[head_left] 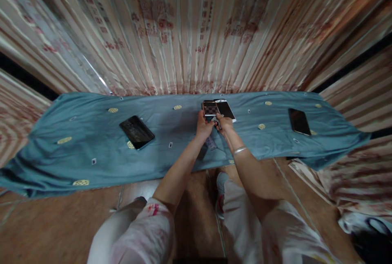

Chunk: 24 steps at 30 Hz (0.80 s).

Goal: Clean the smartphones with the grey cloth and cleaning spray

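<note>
Held up near the middle of the cloth is a phone (211, 110) with a dark, checkered-looking face and a pinkish rim. My left hand (203, 126) is closed on its lower left side. At the lower right corner of that phone, my right hand (225, 123) is closed, with a small greyish thing (215, 120) at its fingertips, too small to name. Right behind the fingers, a white phone (227, 110) with a dark screen lies on the cloth. Below my hands, partly covered by my arms, is a narrow translucent item (210, 143).
A blue patterned cloth (171, 162) covers the long, low surface. To the left lies a black tablet or large phone (136, 132), to the right a black phone (299, 121). Pleated curtains (180, 43) hang behind. A dark bag-like item (372, 235) sits on the floor (61, 231) at right.
</note>
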Tool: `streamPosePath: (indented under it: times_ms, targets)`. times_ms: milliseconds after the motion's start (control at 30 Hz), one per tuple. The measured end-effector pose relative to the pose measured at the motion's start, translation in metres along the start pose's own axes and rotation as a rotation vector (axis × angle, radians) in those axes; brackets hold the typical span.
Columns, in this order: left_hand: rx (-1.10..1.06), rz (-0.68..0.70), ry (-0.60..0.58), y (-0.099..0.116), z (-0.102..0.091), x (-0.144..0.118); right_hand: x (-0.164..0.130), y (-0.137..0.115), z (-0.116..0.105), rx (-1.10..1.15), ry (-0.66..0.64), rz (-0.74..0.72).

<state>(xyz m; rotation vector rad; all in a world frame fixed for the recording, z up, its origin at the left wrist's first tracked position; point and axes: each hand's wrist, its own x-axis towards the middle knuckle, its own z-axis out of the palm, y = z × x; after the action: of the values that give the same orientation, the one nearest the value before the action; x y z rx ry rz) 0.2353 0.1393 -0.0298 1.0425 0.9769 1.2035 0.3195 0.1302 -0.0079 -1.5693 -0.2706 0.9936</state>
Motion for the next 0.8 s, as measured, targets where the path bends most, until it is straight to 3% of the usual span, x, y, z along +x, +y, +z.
streamPosePath:
  times_ms: [267, 433, 667, 800]
  targets:
    - [0.028, 0.008, 0.001, 0.003, 0.000, 0.002, -0.002, -0.001, 0.000, 0.033, -0.011, 0.017]
    - [0.117, -0.062, 0.090, 0.011, -0.009, -0.008, -0.021, -0.001, -0.012, 0.080, -0.065, 0.055]
    - [-0.045, -0.097, 0.127, 0.031, -0.044, -0.049, -0.048, -0.003, -0.027, 0.169, -0.110, 0.067]
    - [-0.196, -0.180, 0.063, 0.042, -0.070, -0.083, -0.071, -0.004, -0.027, 0.219, -0.144, 0.024]
